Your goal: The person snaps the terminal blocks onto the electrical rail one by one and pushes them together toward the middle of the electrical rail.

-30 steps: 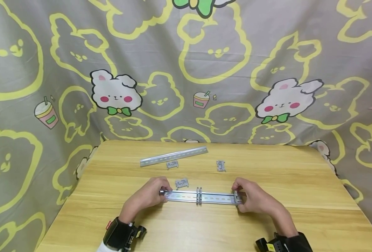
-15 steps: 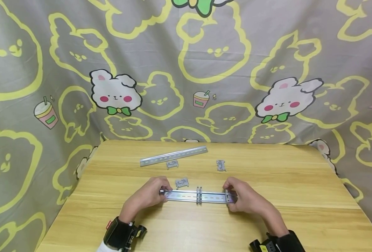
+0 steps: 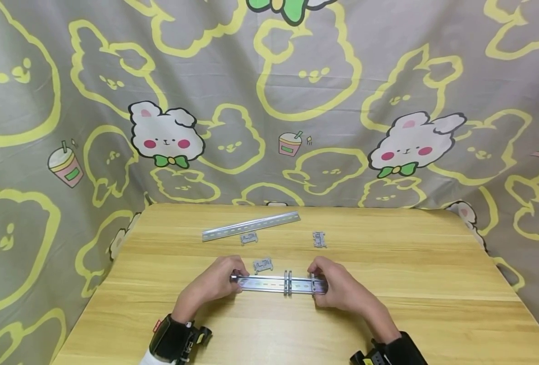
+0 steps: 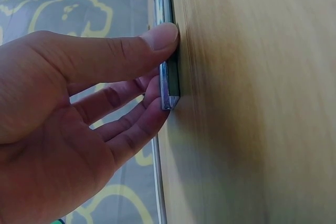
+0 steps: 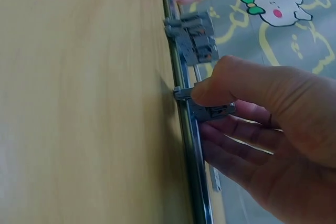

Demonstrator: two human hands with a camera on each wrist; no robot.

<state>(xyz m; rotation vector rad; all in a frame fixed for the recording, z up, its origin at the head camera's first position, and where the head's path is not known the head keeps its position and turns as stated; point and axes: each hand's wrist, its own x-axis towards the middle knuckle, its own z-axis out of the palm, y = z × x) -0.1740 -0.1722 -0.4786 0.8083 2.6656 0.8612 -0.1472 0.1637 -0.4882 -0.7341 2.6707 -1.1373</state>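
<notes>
A slotted metal DIN rail lies crosswise near the table's middle. My left hand grips its left end; in the left wrist view the thumb presses one edge and the fingers curl round the other. Two grey terminal blocks stand side by side on the rail, a narrow gap between them. To their right my right hand pinches another terminal block, which sits across the rail. That hand covers the rail's right part in the head view.
Behind the left hand lies a loose terminal block. Farther back, another grey block rests by a second DIN rail, and one more block lies to the right. A patterned curtain hangs behind the wooden table.
My right hand has slid leftward along the rail with its terminal block, closer to the two standing blocks. The left hand has kept its place on the rail's end.
</notes>
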